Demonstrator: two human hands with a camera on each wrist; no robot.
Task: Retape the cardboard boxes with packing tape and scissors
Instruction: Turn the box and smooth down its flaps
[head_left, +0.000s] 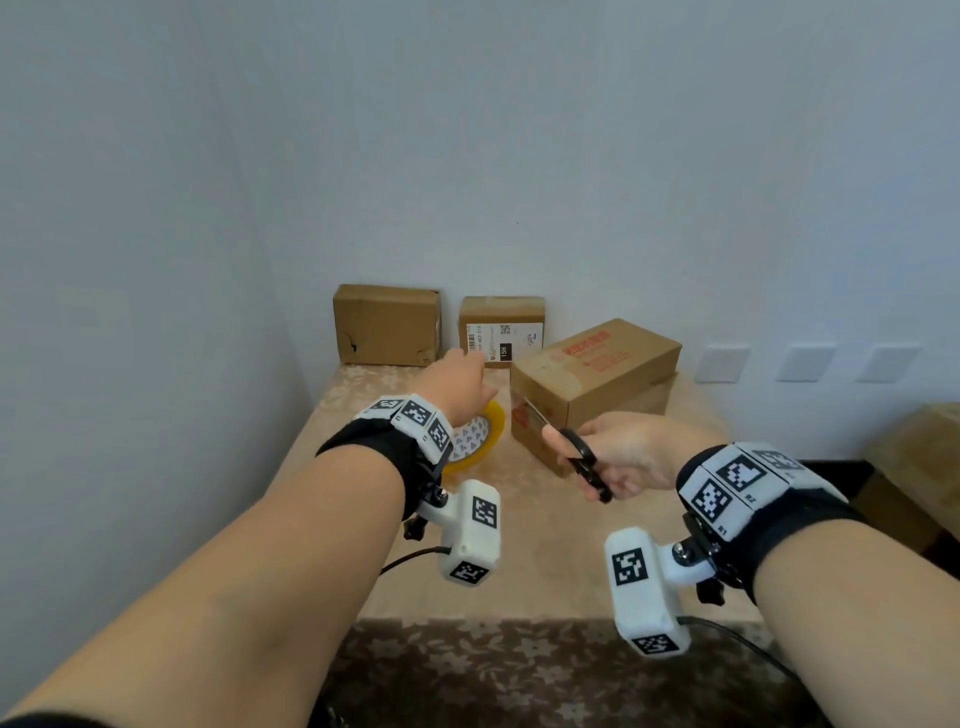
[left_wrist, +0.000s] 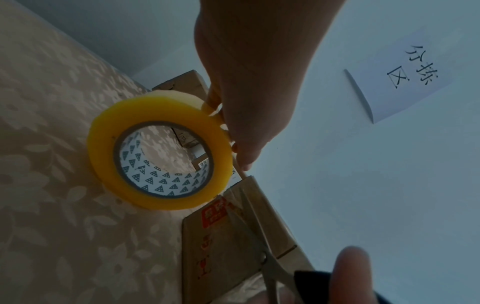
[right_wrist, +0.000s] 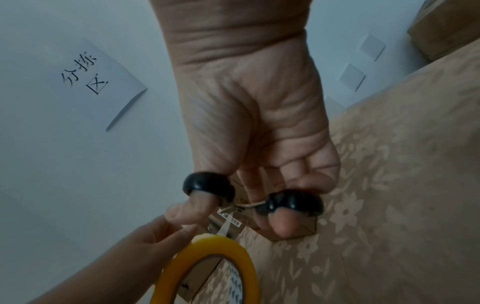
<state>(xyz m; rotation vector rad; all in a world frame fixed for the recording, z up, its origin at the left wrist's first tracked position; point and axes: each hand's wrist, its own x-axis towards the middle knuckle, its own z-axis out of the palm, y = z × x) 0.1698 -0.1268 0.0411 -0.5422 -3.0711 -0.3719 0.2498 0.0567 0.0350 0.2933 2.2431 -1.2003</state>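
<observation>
Pale walls meet in a corner, and against them stands a table (head_left: 332, 415) under a beige flowered cloth. High on the wall, seen from the wrist views, hangs a white sheet (left_wrist: 400, 78) with handwritten characters, and low on the right wall sit three white plates (head_left: 722, 364). Biggest on the table is the long box (head_left: 597, 384) with red print, lying at an angle right of centre on top of another box whose edge peeks out beneath it. Behind, against the wall, a plain brown box (head_left: 387, 325) on the left with a torn front, and just beside it a smaller box (head_left: 501, 330) carrying a white label. Now the action: the left hand (head_left: 457, 384) is up off the table, fingers curled over the rim of the yellow tape roll (left_wrist: 158, 156), gripping it on edge in front of the long box's near end. The right hand (head_left: 628, 452) holds the scissors (head_left: 582, 457), thumb through one black loop and a finger through the other, blades parted a little and pointing at the tape roll, their tips close to the roll's rim near the left fingers. Whether a strip of tape runs between the blades is too unclear to call.
</observation>
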